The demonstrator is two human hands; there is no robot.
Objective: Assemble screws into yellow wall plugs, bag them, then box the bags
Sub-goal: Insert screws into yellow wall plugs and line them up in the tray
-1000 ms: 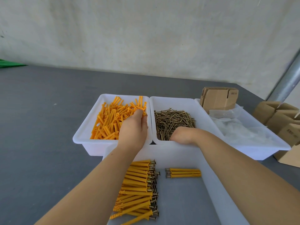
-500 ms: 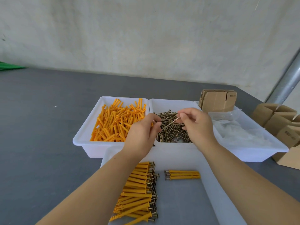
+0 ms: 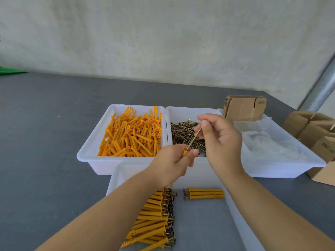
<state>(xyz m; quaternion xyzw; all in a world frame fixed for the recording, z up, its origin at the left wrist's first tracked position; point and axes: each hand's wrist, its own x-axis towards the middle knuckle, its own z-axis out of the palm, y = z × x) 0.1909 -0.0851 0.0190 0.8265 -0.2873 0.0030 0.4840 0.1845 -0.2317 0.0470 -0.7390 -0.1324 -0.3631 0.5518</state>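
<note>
My left hand (image 3: 173, 161) grips a yellow wall plug (image 3: 185, 152), only its open end showing above the fingers. My right hand (image 3: 220, 140) pinches a thin screw (image 3: 194, 137) whose tip meets the plug's mouth. Behind them, a white bin (image 3: 90, 151) holds loose yellow plugs (image 3: 133, 134). A second white bin (image 3: 168, 124) holds loose screws (image 3: 183, 133). In the near tray (image 3: 116, 178) lies a pile of assembled plugs with screws (image 3: 154, 220), partly under my left forearm. Three more assembled plugs (image 3: 204, 193) lie side by side to the right.
A white bin (image 3: 290, 171) at the right holds clear plastic bags (image 3: 268, 144) and flat cardboard boxes (image 3: 244, 109). Folded cardboard boxes (image 3: 315, 131) stand at the table's right edge. The grey table (image 3: 45, 133) stretches left. A metal post (image 3: 320, 84) rises at far right.
Both hands lifted out of the bins and came together over the screw bin's front edge. The left hand now holds a plug, the right a screw, its tip brought to the plug's opening.
</note>
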